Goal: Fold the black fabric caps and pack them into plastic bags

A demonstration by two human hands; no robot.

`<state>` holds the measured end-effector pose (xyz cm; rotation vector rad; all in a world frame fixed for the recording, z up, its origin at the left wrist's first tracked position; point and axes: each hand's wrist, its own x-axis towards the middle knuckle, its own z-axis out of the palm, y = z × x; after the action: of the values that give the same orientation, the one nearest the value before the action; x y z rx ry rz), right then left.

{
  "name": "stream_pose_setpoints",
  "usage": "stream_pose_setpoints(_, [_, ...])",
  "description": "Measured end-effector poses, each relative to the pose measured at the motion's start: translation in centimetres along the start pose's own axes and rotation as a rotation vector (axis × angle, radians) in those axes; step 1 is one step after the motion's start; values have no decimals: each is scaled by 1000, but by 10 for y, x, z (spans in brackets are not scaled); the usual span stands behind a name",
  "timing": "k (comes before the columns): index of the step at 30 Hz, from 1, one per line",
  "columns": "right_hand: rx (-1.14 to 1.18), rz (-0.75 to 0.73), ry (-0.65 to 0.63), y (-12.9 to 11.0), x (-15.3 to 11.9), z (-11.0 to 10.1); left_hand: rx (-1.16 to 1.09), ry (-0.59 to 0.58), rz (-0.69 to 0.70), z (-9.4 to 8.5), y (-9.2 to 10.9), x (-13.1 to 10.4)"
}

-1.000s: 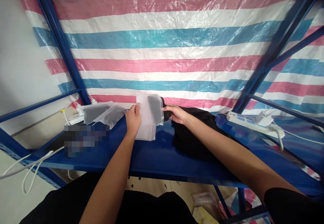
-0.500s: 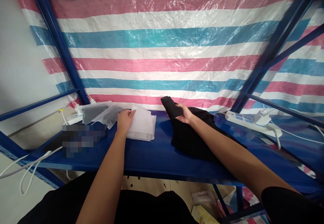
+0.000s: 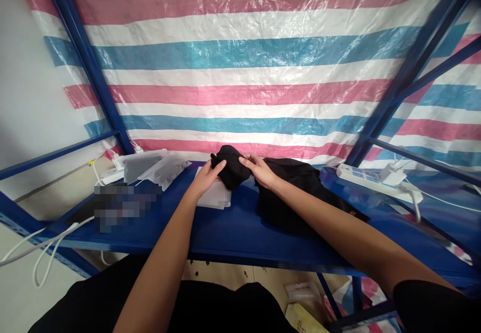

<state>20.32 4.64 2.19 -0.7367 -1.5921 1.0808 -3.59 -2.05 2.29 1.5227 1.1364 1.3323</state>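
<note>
Cloth (image 3: 232, 166), black and bunched into a lump, is between our two hands, above the rear half of the blue shelf (image 3: 233, 240) and about midway between its left and right ends. Our left hand (image 3: 204, 178) pinches its left side, thumb laid on the near face, the other fingers mostly hidden behind. Our right hand (image 3: 260, 171) grips the right side likewise, thumb pointing inward, fingers closed around the fabric.

Just below the lump, partly covered from our view by it and our left hand, lies a stack of whitish bags (image 3: 213, 197); we cannot tell whether the two touch. Right of it a larger black garment (image 3: 287, 207) spreads from near the back edge toward the front, under our right forearm, with small orange marks at its right end.

Toward the back left corner we have two frosted bags (image 3: 145, 164) overlapping, grey-looking inside, and beside them a white power strip. In front of those, a blurred-out patch hides whatever is there, and white cables (image 3: 56, 242) hang over the front left corner. Near the right end sits another power strip (image 3: 361, 177) with plugs in it. Striped sheeting (image 3: 240, 54) hangs behind the back edge.
</note>
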Motion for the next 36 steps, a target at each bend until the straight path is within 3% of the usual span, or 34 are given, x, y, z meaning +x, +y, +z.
stream_pose_setpoints(4, [-69, -123, -51, -1, -4, 11, -225, 14, -62, 5, 1, -1])
stream_pose_setpoints(11, [-90, -32, 60, 9, 5, -4, -351, 107, 6, 0, 9, 0])
stream_pose_setpoints(14, [-155, -70, 58, 3, 5, -5, -383, 126, 64, 2, 12, 0])
stream_pose_setpoints(18, [-171, -129, -32, -20, -3, 3, -435, 122, 115, 6, 14, 0])
stream_pose_setpoints(24, [-169, 91, -231, -49, -11, 5, -506, 96, 131, 7, 16, -1])
stream_pose_setpoints(28, [-302, 246, -392, -57, -1, -14, -543, 138, 110, 3, 18, -1])
stream_pose_setpoints(32, [-335, 315, -333, -78, 17, -52, -596, 263, 83, -8, 26, -3])
stream_pose_setpoints(36, [-320, 319, -246, -124, 26, -103, -644, 305, 42, -3, 41, -11])
